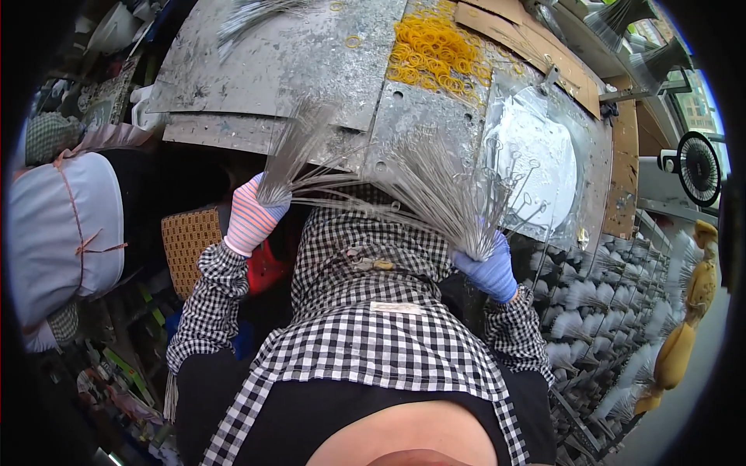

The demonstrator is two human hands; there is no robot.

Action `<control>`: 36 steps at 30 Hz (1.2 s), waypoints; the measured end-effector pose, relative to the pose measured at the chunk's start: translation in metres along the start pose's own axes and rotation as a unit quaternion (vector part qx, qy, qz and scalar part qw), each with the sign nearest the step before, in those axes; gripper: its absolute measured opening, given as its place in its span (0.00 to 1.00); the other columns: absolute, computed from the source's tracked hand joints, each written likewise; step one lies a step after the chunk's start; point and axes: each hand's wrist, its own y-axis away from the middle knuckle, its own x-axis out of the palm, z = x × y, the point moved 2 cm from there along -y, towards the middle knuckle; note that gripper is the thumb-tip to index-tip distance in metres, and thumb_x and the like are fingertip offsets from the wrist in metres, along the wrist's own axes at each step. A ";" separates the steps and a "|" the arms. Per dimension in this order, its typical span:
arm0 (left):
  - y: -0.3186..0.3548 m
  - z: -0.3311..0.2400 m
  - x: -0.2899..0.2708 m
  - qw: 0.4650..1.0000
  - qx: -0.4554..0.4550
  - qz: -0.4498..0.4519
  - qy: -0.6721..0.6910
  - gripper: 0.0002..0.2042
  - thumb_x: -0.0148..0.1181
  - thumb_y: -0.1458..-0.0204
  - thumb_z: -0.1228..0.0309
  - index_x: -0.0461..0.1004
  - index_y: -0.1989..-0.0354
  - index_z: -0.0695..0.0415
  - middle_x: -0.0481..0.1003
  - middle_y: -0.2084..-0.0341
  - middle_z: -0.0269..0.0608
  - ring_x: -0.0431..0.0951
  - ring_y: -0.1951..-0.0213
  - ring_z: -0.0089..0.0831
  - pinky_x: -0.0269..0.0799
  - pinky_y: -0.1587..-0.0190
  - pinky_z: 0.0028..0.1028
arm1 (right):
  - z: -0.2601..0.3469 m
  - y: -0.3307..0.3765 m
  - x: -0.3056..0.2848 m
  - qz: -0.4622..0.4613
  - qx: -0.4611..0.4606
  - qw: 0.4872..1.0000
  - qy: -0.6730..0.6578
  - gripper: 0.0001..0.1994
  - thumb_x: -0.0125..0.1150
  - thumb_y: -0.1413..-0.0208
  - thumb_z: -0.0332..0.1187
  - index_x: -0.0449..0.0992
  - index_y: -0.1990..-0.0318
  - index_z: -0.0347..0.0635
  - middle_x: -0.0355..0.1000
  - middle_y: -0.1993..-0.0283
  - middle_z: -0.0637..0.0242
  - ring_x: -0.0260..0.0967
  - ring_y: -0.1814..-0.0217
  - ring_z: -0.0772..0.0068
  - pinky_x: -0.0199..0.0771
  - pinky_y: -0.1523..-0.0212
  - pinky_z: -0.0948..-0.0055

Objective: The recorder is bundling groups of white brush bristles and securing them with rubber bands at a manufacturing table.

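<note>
My left hand (255, 216), in a pink striped glove, grips a bundle of thin metal wires (289, 151) that fans upward over the edge of a grey metal worktable (272, 70). In a blue glove, my right hand (491, 268) holds a second, wider bundle of wires with looped ends (443, 190), fanning up and left. Both hands are raised in front of my black-and-white checked shirt. A pile of yellow rubber bands (437, 53) lies on the table beyond the wires.
A shiny round metal plate (536, 155) sits at the table's right. Racks of bundled wires (598, 311) fill the lower right. A tied white sack (66, 233) stands at left beside a woven brown seat (186, 241). A fan (698, 167) is at far right.
</note>
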 end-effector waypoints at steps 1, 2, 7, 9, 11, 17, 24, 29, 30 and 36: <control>-0.001 -0.004 0.010 1.000 0.000 0.006 0.000 0.11 0.67 0.47 0.76 0.79 0.57 0.64 0.84 0.66 0.40 0.82 0.63 0.22 0.78 0.58 0.24 | 0.003 -0.004 0.004 -0.034 -0.018 0.999 -0.035 0.18 0.70 0.49 0.28 0.77 0.51 0.34 0.82 0.56 0.63 0.79 0.57 0.72 0.78 0.52 0.70; 0.001 -0.012 0.031 0.996 -0.029 0.011 0.081 0.11 0.67 0.47 0.75 0.79 0.56 0.64 0.83 0.65 0.40 0.82 0.63 0.23 0.78 0.58 0.24 | 0.006 -0.008 0.009 -0.067 -0.036 0.995 -0.068 0.17 0.71 0.48 0.28 0.78 0.51 0.35 0.81 0.57 0.63 0.79 0.57 0.72 0.78 0.53 0.70; 0.043 -0.055 0.136 0.976 -0.050 0.090 0.191 0.14 0.68 0.47 0.72 0.78 0.53 0.61 0.82 0.64 0.38 0.81 0.64 0.23 0.77 0.56 0.25 | 0.018 -0.047 0.076 -0.144 0.016 0.941 -0.305 0.07 0.70 0.45 0.25 0.80 0.60 0.36 0.76 0.73 0.68 0.67 0.82 0.81 0.69 0.81 0.77; 0.052 -0.050 0.129 0.976 -0.077 0.099 0.178 0.14 0.68 0.47 0.72 0.78 0.53 0.61 0.82 0.64 0.38 0.81 0.63 0.22 0.77 0.55 0.26 | 0.001 -0.066 0.069 -0.218 -0.043 0.911 -0.348 0.06 0.71 0.44 0.27 0.78 0.70 0.41 0.70 0.80 0.72 0.62 0.87 0.81 0.62 0.87 0.80; 0.048 -0.036 0.097 0.988 -0.064 0.084 0.113 0.16 0.68 0.48 0.71 0.76 0.51 0.62 0.82 0.63 0.39 0.80 0.63 0.21 0.77 0.55 0.26 | 0.010 -0.067 0.034 -0.205 -0.003 0.915 -0.349 0.08 0.68 0.42 0.27 0.77 0.73 0.42 0.70 0.80 0.72 0.61 0.88 0.82 0.62 0.87 0.80; 0.013 -0.030 0.019 0.989 -0.039 -0.081 0.115 0.13 0.67 0.45 0.78 0.76 0.52 0.62 0.82 0.62 0.39 0.80 0.61 0.21 0.76 0.56 0.25 | 0.003 -0.041 0.031 -0.101 -0.038 0.934 -0.340 0.16 0.71 0.45 0.28 0.75 0.49 0.41 0.77 0.58 0.65 0.73 0.64 0.77 0.76 0.67 0.80; 0.008 0.050 0.089 0.977 -0.048 -0.129 0.165 0.11 0.63 0.43 0.72 0.74 0.55 0.63 0.77 0.69 0.38 0.77 0.69 0.24 0.74 0.66 0.26 | 0.009 -0.033 0.117 -0.032 -0.093 0.990 -0.105 0.29 0.75 0.51 0.29 0.70 0.41 0.38 0.79 0.48 0.62 0.78 0.49 0.72 0.80 0.49 0.72; -0.043 -0.052 0.001 0.905 -0.052 -0.196 0.373 0.11 0.59 0.39 0.71 0.72 0.52 0.61 0.67 0.79 0.30 0.67 0.78 0.20 0.64 0.78 0.25 | 0.002 0.002 0.062 -0.085 0.011 0.967 -0.238 0.22 0.72 0.45 0.29 0.73 0.44 0.38 0.78 0.52 0.62 0.77 0.52 0.71 0.79 0.48 0.73; -0.043 -0.054 -0.005 0.900 -0.028 -0.202 0.384 0.11 0.61 0.41 0.72 0.72 0.52 0.61 0.67 0.78 0.31 0.67 0.79 0.21 0.65 0.77 0.24 | 0.016 0.002 0.052 -0.117 -0.005 0.953 -0.278 0.20 0.70 0.44 0.27 0.74 0.45 0.38 0.78 0.55 0.64 0.76 0.53 0.72 0.79 0.50 0.73; 0.008 -0.063 0.116 0.889 -0.200 0.141 0.387 0.17 0.66 0.44 0.74 0.71 0.48 0.62 0.75 0.69 0.34 0.76 0.72 0.22 0.75 0.69 0.23 | -0.030 -0.034 0.096 -0.001 0.093 0.949 -0.303 0.11 0.66 0.39 0.34 0.78 0.54 0.39 0.78 0.64 0.68 0.76 0.63 0.80 0.76 0.66 0.82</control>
